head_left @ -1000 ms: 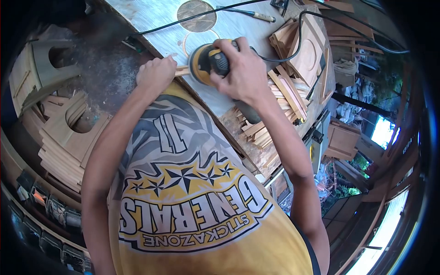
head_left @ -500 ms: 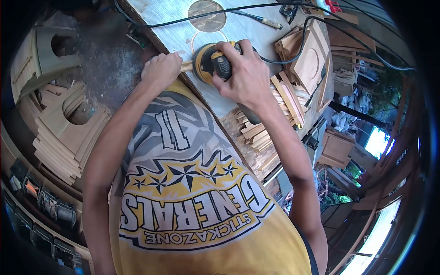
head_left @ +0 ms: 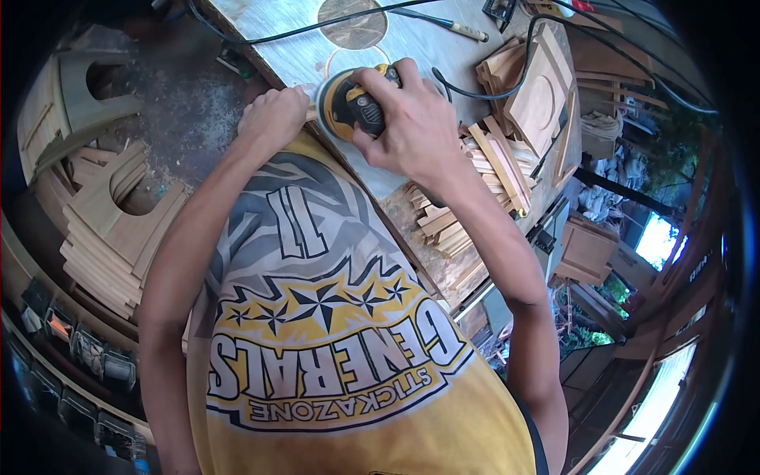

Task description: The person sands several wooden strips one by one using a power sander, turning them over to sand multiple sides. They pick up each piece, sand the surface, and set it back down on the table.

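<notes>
The sander [head_left: 348,103] has slid left beside the fisted left hand [head_left: 273,119], right hand [head_left: 408,127] grip clamped over it.

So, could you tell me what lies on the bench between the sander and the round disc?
A thin ring, its near side hidden by the sander; the head view shows it.

The pale bench [head_left: 412,49] carries a round wooden disc [head_left: 351,24], a black cable [head_left: 293,33], a pale-handled tool [head_left: 469,32], stacked wooden strips [head_left: 495,162] and a sander [head_left: 344,103] near its edge.
</notes>
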Tool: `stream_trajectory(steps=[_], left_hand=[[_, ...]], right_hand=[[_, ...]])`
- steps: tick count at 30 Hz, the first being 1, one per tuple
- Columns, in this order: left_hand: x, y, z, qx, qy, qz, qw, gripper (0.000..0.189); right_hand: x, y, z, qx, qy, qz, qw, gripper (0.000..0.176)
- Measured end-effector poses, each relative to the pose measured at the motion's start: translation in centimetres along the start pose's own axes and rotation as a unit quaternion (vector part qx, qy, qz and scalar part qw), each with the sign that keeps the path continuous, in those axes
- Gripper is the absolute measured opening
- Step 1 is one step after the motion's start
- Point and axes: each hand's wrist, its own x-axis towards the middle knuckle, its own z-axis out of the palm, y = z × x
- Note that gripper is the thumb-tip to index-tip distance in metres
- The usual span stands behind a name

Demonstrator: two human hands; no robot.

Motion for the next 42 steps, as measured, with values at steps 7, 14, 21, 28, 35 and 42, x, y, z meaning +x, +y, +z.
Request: stream_trajectory(steps=[7,14,21,28,35,42], left_hand=[[-0.5,0.4,-0.5,0.008,-0.026,0.004,1.0,0.052],[-0.2,0.2,0.3,0.036,-0.01,0.004,0.999,0.054],[-1.4,-1.6,-0.5,0.061,0.011,-0.01,0.998,0.055],[-9.0,-1.9,-5.4,-0.055,0.11,0.038,0.992,0.055],[-11.6,2.1,-6.0,-0.295,0.224,0.175,0.912,0.033],[-10.2,4.8,-8.4,-0.472,0.217,0.321,0.792,0.036]], right_hand=[[-0.3,1.5,-0.6,-0.021,-0.011,0.02,1.0,0.053],[-0.1,0.5,0.0,0.017,-0.018,0.004,1.0,0.056],[-2.3,7.6,-0.9,-0.006,0.032,0.082,0.996,0.057],[-2.0,10.5,-1.6,0.004,0.103,0.162,0.981,0.062],[-1.0,9.9,-1.3,0.036,0.079,0.19,0.978,0.061],[-0.3,8.2,-1.4,0.049,0.095,0.212,0.971,0.061]])
